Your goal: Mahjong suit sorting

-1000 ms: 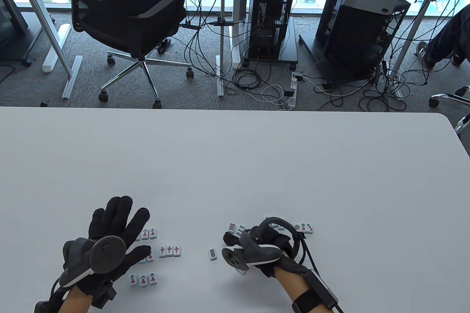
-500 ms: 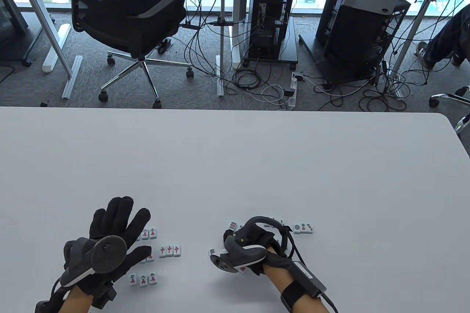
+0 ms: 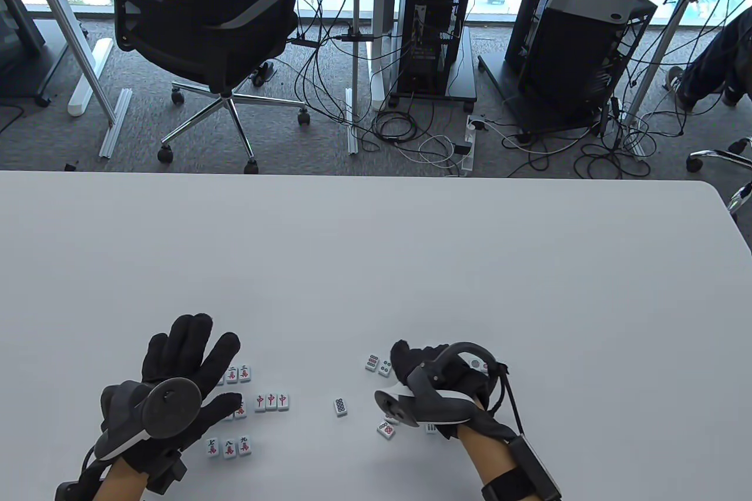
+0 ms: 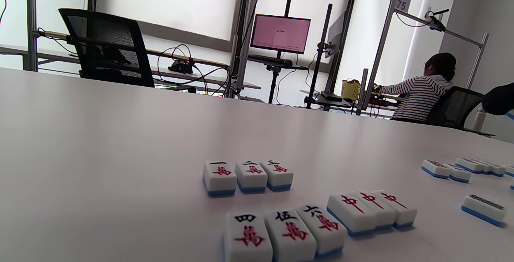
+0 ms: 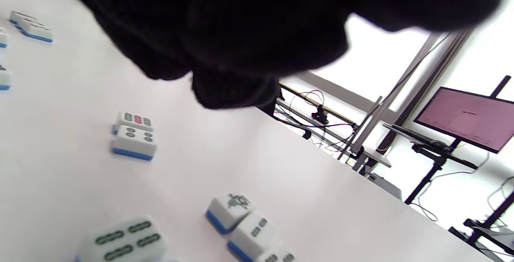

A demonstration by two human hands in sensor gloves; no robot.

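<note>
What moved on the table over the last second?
The right hand swung left toward the lone tile, then back right and up; it now covers the dot tiles that showed at its right. That uncovers a dot tile below it. The lone tile looks unmoved, and whether the hand holds anything cannot be told. The left hand stayed spread beside the character tiles, which kept their rows.

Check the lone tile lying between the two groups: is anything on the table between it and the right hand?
Nothing visible does. The lone tile lies by itself on bare table, and the stretch between it and the right hand is clear; the nearest other tile sits nearer the person, off that line.
</note>
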